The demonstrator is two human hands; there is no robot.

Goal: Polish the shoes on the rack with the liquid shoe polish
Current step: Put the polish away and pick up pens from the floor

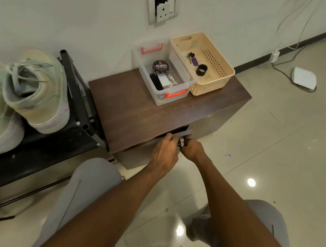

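A pair of pale green high-top shoes [40, 95] stands on the black rack [77, 96] at the left. My left hand [165, 153] curls its fingers over the top edge of the drawer front [185, 133] of a brown wooden cabinet [132, 108]. Beside it, my right hand [192, 148] grips the drawer's metal knob [181, 141]. The drawer stands slightly ajar and its inside is hidden. On the cabinet top, a clear box [161, 100] with orange handles holds a round polish tin [160, 66] and a black brush [158, 80]. No liquid polish bottle shows.
A beige perforated basket [210, 86] with keys [193, 59] and a black ring [201, 69] sits next to the clear box. A wall socket [162, 5] is above. A white device [304, 78] and cables lie on the tiled floor at right. My knees are below.
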